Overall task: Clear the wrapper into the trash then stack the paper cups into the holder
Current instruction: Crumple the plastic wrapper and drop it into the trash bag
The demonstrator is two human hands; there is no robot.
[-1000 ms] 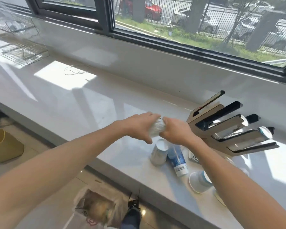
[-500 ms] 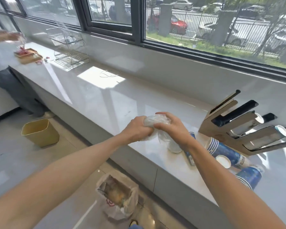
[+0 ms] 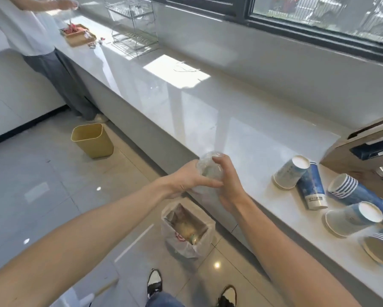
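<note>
Fingers (image 3: 217, 161) of our right hand (image 3: 228, 185) and left hand (image 3: 186, 180) are both clenched around the crumpled clear wrapper (image 3: 208, 168), held off the counter (image 3: 241, 129) edge, above the lined trash bin (image 3: 187, 229) at six o'clock. Paper cups (image 3: 290, 173) lie tipped at three o'clock, beside the wooden holder (image 3: 363, 149).
</note>
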